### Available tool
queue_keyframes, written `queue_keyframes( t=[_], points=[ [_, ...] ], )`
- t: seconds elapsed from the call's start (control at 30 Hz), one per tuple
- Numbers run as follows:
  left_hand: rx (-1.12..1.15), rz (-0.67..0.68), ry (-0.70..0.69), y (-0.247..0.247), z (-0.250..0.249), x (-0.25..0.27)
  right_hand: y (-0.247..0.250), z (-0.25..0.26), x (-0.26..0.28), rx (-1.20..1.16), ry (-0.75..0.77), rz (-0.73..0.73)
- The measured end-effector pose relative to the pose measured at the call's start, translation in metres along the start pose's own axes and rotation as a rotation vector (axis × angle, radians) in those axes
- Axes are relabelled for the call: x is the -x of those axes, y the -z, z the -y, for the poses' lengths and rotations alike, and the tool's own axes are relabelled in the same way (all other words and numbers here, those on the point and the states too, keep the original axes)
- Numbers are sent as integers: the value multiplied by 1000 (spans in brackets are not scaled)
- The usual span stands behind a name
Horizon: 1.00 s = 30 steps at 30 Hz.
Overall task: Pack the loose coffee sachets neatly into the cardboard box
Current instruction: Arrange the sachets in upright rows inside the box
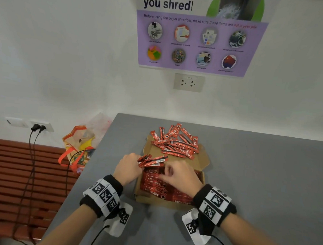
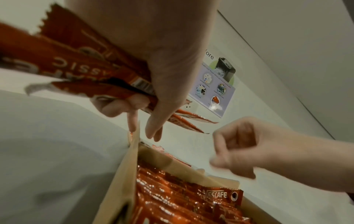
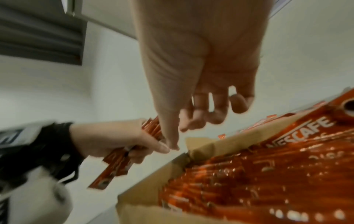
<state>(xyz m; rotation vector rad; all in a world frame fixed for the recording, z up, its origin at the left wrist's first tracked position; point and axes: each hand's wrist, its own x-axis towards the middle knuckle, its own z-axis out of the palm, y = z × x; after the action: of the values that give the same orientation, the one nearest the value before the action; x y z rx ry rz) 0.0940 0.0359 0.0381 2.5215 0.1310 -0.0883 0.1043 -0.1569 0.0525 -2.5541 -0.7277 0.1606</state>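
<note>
Several sachets (image 1: pixel 151 160) are gripped in the left hand (image 1: pixel 127 165) beside the cardboard box (image 1: pixel 202 177), prob. as feed stock, w/ right hand (image 1: pixel 180 176) loosely curled, empty, above it.

Red sachets (image 1: pixel 174 143) heaped on flap; rows inside open cardboard box (image 1: pixel 201 161).

The left hand (image 2: pixel 153 63) is holding a bunch of red sachets (image 2: pixel 82 66) at twelve o'clock. The right hand (image 2: pixel 247 147) is hanging curled at three o'clock. The cardboard box (image 2: pixel 122 181), full of packed sachets (image 2: pixel 182 201), is sitting at six o'clock.
</note>
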Motion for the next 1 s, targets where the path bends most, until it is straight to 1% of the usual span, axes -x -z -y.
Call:
queue_keyframes(
  t=[0.03,0.07,0.1,0.13,0.2,0.27,0.4,0.47,0.53,0.57,0.63,0.67,0.7,0.77,0.83,0.93,1.0],
  points=[
    [-4,8,-14,1,-2,0,3,-2,0,-17,-1,-140],
    [-8,28,-27,2,-5,1,5,-3,1,-10,24,-238],
    [-2,56,-43,2,-8,1,4,-3,1,10,60,-262],
    [12,80,-62,2,-11,1,3,-4,0,25,101,-234],
    [41,119,-93,1,-16,1,-1,-3,0,-24,151,-164],
    [81,169,-110,0,-18,1,-3,-5,-1,-103,173,-152],
    [149,287,-134,3,-18,5,-2,-11,-2,-80,180,-100],
    [153,313,-134,6,-17,6,2,-16,-3,-77,144,-45],
    [153,259,-107,11,-14,7,7,-23,-4,-125,61,-13],
    [167,184,-78,13,-11,6,9,-27,-4,-160,18,-21],
    [215,-24,-10,17,-9,4,12,-30,-2,-227,-34,-41],
    [247,-102,10,18,-10,4,12,-29,-1,-255,-44,-32],
    [284,-135,18,19,-11,4,12,-27,0,-282,-51,-9],
    [331,-114,13,18,-18,5,11,-20,2,-354,-68,50],
    [327,-90,13,16,-22,6,6,-13,3,-407,-65,84],
    [226,-97,10,10,-20,5,-8,-4,4,-422,-82,89],
    [142,-77,24,5,-17,4,-16,0,4,-414,-90,101]
  ],
)
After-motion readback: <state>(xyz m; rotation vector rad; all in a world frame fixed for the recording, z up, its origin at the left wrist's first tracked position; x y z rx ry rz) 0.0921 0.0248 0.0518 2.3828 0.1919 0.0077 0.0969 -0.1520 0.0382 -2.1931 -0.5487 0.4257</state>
